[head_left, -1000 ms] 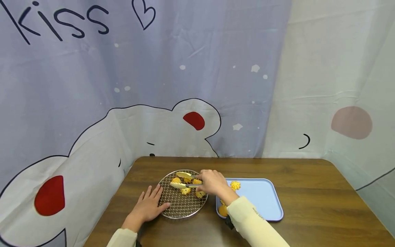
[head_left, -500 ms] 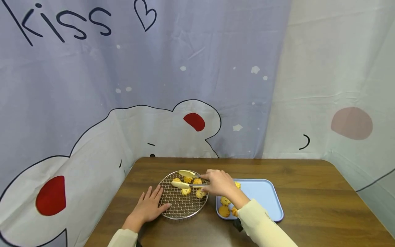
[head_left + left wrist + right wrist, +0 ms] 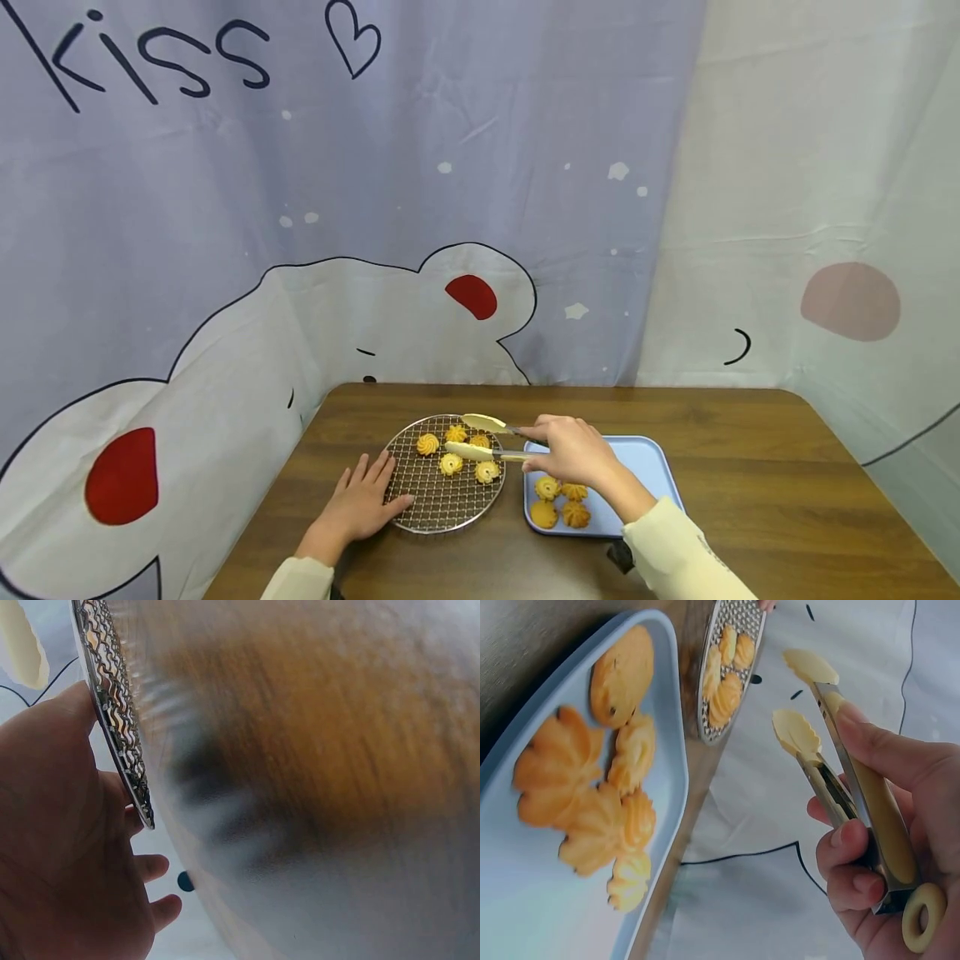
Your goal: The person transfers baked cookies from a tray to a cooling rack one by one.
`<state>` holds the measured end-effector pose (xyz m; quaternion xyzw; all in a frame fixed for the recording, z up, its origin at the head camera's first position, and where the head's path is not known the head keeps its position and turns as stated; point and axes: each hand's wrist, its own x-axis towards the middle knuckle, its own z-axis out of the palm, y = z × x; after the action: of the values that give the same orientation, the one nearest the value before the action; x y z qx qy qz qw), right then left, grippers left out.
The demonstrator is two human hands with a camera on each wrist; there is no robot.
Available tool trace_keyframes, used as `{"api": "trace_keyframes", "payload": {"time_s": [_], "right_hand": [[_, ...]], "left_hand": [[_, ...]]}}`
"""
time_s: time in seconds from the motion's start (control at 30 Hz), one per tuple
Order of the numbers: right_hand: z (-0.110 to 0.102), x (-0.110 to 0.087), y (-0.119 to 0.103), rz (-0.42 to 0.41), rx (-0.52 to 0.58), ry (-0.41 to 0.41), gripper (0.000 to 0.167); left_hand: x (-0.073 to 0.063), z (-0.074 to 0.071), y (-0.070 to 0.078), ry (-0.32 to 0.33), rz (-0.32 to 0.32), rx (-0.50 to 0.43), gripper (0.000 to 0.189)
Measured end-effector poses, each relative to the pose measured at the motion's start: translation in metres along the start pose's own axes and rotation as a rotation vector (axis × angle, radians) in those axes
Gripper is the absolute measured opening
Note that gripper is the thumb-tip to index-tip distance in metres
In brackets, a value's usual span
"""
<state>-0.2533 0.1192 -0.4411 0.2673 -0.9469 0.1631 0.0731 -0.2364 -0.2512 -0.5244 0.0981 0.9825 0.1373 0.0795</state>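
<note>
Holding tongs [image 3: 871, 795], the right hand [image 3: 572, 450] has its grip curled round the handles; the tips are well spread, with nothing between them. The left hand [image 3: 360, 504] rests at the left rim of the rack [image 3: 442, 508], fingers straight. The step looks like moving cookies between rack and tray [image 3: 654, 471]; which way, I cannot tell. Five rack cookies [image 3: 451, 464] lie toward its far and right sides; the tray cookies [image 3: 576, 514] fill its left side, some hidden by the hand. The next pick would call for squeezing gently, then clearing the tray's raised rim. A narrow gap parts rack from tray. The rack sits nearer the left edge of the tabletop [image 3: 765, 483]; the widest free room runs from tray to right edge.
</note>
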Motion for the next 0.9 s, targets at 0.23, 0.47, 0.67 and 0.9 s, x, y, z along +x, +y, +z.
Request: {"api": "trace_keyframes", "payload": {"time_s": [0.23,0.47,0.67,0.9], "right_hand": [[-0.011,-0.014,0.010,0.033,0.022,0.017,0.054],[-0.022,-0.030,0.022,0.042,0.032,0.033,0.053],[-0.028,-0.044,0.033,0.060,0.042,0.034,0.051],[-0.033,-0.062,0.045,0.076,0.035,0.040,0.051]], "left_hand": [[-0.001,0.000,0.000,-0.004,-0.004,-0.008,0.083],[0.000,0.002,-0.001,-0.005,0.002,-0.003,0.087],[0.000,0.002,-0.002,-0.012,0.004,-0.009,0.087],[0.000,0.001,-0.001,-0.005,-0.002,-0.009,0.084]]}}
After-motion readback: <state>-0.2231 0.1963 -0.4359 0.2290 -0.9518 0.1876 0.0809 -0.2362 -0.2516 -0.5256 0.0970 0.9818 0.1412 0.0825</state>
